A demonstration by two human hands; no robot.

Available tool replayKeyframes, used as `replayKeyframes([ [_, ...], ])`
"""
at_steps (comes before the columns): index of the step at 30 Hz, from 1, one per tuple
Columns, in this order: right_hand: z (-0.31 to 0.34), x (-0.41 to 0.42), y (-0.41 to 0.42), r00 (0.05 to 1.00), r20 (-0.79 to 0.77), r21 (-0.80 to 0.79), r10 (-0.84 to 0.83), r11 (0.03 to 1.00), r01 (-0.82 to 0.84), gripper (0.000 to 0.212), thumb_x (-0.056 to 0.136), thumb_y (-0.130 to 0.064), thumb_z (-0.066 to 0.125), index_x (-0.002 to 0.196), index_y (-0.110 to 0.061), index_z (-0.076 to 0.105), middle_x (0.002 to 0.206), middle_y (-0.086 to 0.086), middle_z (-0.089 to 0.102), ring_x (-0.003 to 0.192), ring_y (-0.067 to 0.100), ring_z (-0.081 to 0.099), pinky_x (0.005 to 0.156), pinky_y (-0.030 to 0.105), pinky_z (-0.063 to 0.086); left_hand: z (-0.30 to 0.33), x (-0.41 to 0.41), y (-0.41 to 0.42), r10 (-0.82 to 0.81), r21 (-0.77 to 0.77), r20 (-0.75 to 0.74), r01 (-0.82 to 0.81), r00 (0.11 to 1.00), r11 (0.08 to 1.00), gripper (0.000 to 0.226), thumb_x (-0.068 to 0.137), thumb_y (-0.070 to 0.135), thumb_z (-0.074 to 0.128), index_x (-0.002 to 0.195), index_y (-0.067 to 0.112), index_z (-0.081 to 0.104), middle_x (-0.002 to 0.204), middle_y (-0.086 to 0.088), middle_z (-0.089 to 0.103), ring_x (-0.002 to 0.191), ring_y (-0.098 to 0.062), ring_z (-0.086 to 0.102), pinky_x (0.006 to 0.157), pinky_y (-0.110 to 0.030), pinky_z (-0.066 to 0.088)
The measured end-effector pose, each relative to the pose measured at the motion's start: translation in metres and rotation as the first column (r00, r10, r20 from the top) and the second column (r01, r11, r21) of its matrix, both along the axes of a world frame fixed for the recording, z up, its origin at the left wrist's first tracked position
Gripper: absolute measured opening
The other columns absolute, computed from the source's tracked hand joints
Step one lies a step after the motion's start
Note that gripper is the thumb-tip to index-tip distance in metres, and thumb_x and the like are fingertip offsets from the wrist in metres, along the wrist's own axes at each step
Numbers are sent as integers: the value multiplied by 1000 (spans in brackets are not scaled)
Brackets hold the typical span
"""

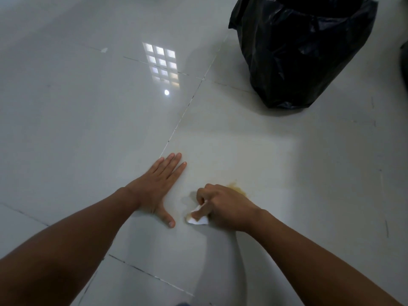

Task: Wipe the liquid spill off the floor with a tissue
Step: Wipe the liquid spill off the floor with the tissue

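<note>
Across the whole view we see the glossy pale tiled floor (pixel 88 129), its dark grout lines meeting near the middle and a bright window reflection lying on it. At the upper right stands a black bin bag (pixel 302 49), cut off by the top edge, so we cannot see what it holds. Our left hand (pixel 157 188) lies flat on the floor, fingers straight and together, thumb spread, holding nothing. Just beside it, our right hand (pixel 225 206) has its grip closed on the white tissue (pixel 197 218), pressing it to the floor; most of the tissue is hidden under the curled fingers, with only a crumpled corner showing. The yellowish liquid spill (pixel 237 187) peeks out beyond the knuckles, partly covered by the hand, and its faint edges are hard to trace on the shiny tile.
</note>
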State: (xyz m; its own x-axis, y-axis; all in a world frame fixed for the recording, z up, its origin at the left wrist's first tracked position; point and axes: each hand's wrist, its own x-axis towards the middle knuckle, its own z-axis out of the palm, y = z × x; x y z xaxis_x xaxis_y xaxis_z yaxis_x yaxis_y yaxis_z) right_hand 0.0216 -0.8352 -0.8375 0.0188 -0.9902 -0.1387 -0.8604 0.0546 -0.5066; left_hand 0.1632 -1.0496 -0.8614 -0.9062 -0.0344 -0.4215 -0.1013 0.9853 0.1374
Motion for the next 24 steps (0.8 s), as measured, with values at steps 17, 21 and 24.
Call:
replayKeyframes([
  [17, 7, -24, 17, 983, 76, -16, -166, 986, 168, 23, 76, -12, 62, 86, -24, 80, 86, 1, 56, 78, 17, 55, 64, 33, 48, -1, -1, 1, 13, 29, -20, -13, 1000, 999, 163, 40, 111, 41, 152, 21, -34, 159, -5, -42, 148, -22, -37, 125, -47, -12],
  [21, 0, -50, 23, 897, 54, -107, -438, 891, 441, 32, 79, -2, 59, 98, -20, 79, 90, 4, 58, 83, 15, 51, 68, 25, 41, -4, 1, 0, 26, 39, -43, -24, 999, 999, 163, 39, 111, 43, 153, 21, -32, 161, -5, -39, 150, -21, -35, 126, -47, -11],
  [24, -6, -37, 16, 928, 61, -43, -366, 928, 369, 34, 89, -17, 47, 112, -22, 71, 99, 3, 54, 90, 18, 50, 74, 25, 40, -4, 1, 0, 28, 49, -49, -26, 998, 998, 163, 40, 110, 45, 154, 21, -31, 162, -4, -39, 150, -21, -35, 125, -46, -12],
])
